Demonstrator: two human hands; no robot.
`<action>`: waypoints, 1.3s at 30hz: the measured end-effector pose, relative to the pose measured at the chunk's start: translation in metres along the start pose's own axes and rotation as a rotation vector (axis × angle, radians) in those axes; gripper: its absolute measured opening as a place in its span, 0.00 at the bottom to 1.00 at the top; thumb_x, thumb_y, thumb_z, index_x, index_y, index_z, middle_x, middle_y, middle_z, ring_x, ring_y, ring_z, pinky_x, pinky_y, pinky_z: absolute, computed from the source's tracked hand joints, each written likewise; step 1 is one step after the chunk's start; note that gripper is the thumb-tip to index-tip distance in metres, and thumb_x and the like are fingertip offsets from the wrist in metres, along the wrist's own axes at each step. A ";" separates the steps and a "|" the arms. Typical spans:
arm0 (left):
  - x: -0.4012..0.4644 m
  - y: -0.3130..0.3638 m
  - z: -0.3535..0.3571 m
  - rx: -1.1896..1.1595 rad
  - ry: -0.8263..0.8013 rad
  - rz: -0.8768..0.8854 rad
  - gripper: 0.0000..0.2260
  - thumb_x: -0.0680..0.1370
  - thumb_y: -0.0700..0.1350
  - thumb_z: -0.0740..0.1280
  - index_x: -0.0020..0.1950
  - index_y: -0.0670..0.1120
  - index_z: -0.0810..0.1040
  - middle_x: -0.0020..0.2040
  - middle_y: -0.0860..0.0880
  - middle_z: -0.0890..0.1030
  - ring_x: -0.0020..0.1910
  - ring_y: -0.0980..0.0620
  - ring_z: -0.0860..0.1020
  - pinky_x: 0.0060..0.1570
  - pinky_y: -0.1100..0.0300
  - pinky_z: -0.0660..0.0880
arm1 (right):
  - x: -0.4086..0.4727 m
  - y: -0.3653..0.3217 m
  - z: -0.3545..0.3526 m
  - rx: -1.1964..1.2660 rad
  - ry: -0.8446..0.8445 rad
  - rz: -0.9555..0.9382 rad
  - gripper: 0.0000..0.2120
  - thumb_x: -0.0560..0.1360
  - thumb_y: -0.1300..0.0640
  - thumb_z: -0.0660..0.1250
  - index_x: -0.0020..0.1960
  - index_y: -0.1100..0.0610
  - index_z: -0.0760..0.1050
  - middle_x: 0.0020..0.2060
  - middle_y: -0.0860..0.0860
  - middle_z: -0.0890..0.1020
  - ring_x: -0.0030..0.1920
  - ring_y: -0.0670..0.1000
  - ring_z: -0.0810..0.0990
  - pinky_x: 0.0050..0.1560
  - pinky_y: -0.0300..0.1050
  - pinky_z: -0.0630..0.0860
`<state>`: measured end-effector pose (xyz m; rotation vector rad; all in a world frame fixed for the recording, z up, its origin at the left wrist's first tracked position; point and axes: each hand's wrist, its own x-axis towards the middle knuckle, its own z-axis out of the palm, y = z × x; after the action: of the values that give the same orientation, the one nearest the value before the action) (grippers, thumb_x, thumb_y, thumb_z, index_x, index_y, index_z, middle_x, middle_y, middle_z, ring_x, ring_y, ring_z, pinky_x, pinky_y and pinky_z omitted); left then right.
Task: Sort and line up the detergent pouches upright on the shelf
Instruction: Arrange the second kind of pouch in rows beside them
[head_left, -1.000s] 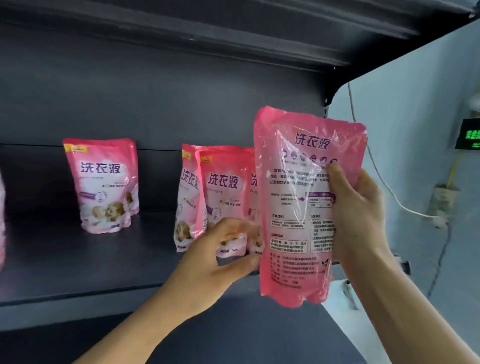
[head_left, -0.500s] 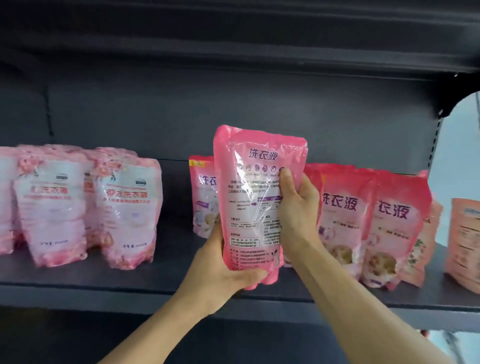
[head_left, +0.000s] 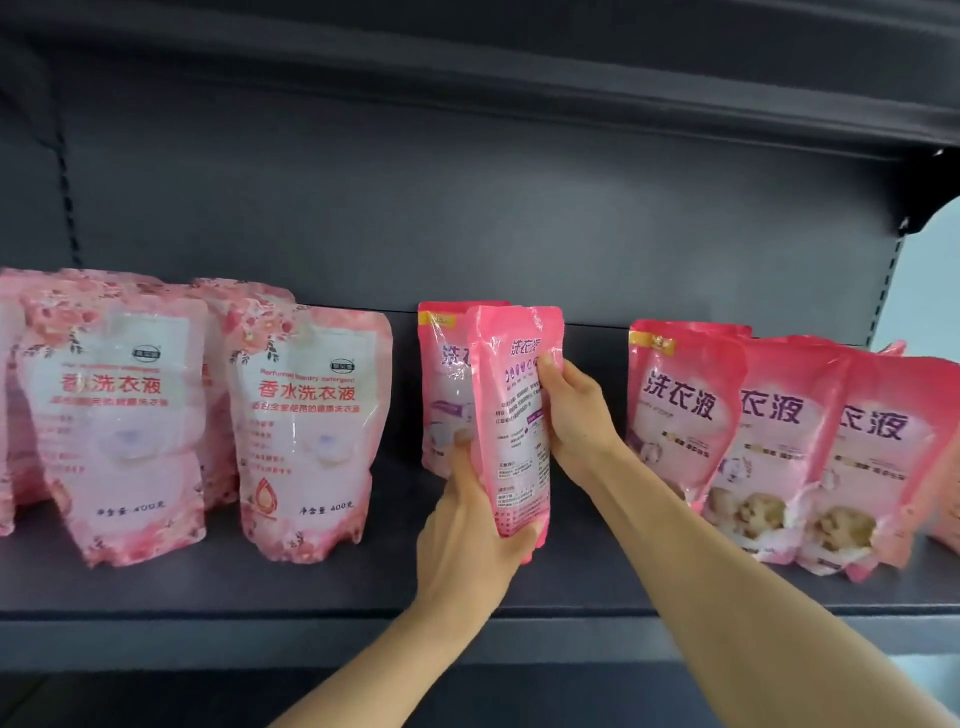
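Both hands hold the pouch (head_left: 514, 415) upright mid-shelf (head_left: 311, 587), long axis vertical; left hand (head_left: 467, 540) cups its base, right hand (head_left: 571, 415) grips its upper edge; the standing pouch (head_left: 441, 389) lies just behind-left.

On the pale floral pouch (head_left: 311, 436) you can read "香水洗衣液" in red and "净含量 400克" near its foot; its English line is too blurred. The floral pouch at far left (head_left: 117, 421) shows "洗衣液" and the same weight. The pouch you hold (head_left: 517, 415) reads "洗衣液" at the top, as does the pink pouch to the right (head_left: 680, 410).
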<state>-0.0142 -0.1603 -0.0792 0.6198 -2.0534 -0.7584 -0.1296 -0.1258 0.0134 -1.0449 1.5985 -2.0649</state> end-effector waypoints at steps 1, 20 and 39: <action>-0.002 -0.002 0.002 0.024 0.006 0.005 0.45 0.67 0.61 0.71 0.71 0.60 0.41 0.53 0.51 0.79 0.42 0.48 0.83 0.41 0.48 0.80 | 0.000 0.002 -0.001 -0.018 -0.008 0.014 0.14 0.81 0.52 0.57 0.49 0.59 0.77 0.41 0.52 0.83 0.43 0.51 0.81 0.53 0.50 0.79; -0.028 -0.014 -0.008 0.212 -0.138 0.181 0.45 0.71 0.61 0.68 0.75 0.58 0.39 0.67 0.59 0.64 0.63 0.60 0.71 0.51 0.64 0.71 | -0.057 0.013 0.012 -0.348 0.044 -0.056 0.15 0.78 0.52 0.61 0.64 0.52 0.68 0.52 0.52 0.81 0.49 0.52 0.82 0.50 0.47 0.79; 0.035 -0.019 0.014 0.010 -0.126 -0.237 0.49 0.59 0.61 0.74 0.69 0.54 0.47 0.61 0.54 0.72 0.54 0.50 0.77 0.49 0.50 0.78 | 0.000 0.033 -0.013 0.100 0.140 -0.067 0.18 0.81 0.55 0.58 0.48 0.70 0.74 0.42 0.60 0.80 0.43 0.55 0.79 0.52 0.55 0.78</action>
<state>-0.0415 -0.1923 -0.0801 0.8508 -2.1223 -0.9448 -0.1449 -0.1269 -0.0193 -0.9504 1.5252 -2.2830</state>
